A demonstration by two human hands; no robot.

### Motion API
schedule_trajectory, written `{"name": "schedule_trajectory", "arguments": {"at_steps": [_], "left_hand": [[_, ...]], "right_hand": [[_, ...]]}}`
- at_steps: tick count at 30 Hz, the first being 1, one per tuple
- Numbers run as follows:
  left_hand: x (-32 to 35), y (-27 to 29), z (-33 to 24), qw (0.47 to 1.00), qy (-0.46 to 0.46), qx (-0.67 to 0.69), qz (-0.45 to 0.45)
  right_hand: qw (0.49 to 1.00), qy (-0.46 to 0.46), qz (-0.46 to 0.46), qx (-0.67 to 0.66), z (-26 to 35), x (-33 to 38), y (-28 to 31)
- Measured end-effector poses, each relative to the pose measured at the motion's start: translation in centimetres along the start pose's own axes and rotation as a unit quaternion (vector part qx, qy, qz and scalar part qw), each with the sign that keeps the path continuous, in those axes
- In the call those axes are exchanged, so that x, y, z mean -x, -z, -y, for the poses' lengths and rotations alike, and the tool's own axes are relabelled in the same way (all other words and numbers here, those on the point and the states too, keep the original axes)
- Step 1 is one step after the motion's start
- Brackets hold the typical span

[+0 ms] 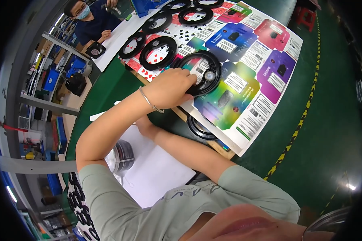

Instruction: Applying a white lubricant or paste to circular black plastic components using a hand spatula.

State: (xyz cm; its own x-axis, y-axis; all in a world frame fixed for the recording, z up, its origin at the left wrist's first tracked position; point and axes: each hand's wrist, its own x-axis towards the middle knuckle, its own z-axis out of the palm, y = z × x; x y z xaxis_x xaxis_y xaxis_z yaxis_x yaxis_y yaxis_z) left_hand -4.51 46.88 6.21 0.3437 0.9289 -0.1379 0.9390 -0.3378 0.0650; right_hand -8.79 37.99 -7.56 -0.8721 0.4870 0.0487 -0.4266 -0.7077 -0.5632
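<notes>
My left hand (173, 85), with a bangle on its wrist, reaches across to a round black ring-shaped part (217, 72) on the printed sheet (265, 102). Its fingers are closed on the ring's near left rim. A small round clear piece (209, 75) shows inside the ring. My right hand (142, 123) lies beneath the left forearm, so its fingers are hidden. White material (95, 117) sticks out beyond that forearm; whether the right hand holds it is unclear. Below the crossed arms, a round tub-like container (123, 156) stands on white paper (161, 170).
Several similar black rings (159, 53) lie on the sheet's far left. Another round part (201, 127) sits under its near edge. A masked person (93, 24) works across the table beside a black square part (95, 50). Shelving (50, 104) stands left; a striped floor line (297, 138) runs right.
</notes>
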Motion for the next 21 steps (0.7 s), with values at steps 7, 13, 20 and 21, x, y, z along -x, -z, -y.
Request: {"name": "schedule_trajectory", "arguments": {"at_steps": [7, 13, 20, 21], "left_hand": [[2.9, 0.4, -1.1, 0.994, 0.006, -0.072, -0.078], [12.6, -0.5, -6.9, 0.985, 0.019, -0.106, -0.135], [28.0, -6.0, -14.9, 0.976, 0.153, 0.032, -0.151], [30.3, -6.9, -15.5, 0.955, 0.203, 0.052, -0.21]], "right_hand": [[0.991, 0.008, 0.13, -0.011, -1.7, -0.6, 1.4], [0.983, -0.055, -0.023, 0.171, 0.1, 0.9, 0.3], [0.996, -0.058, -0.049, -0.037, -0.2, -2.7, 2.9], [0.996, -0.078, 0.02, -0.048, -0.2, -3.6, 4.5]]}}
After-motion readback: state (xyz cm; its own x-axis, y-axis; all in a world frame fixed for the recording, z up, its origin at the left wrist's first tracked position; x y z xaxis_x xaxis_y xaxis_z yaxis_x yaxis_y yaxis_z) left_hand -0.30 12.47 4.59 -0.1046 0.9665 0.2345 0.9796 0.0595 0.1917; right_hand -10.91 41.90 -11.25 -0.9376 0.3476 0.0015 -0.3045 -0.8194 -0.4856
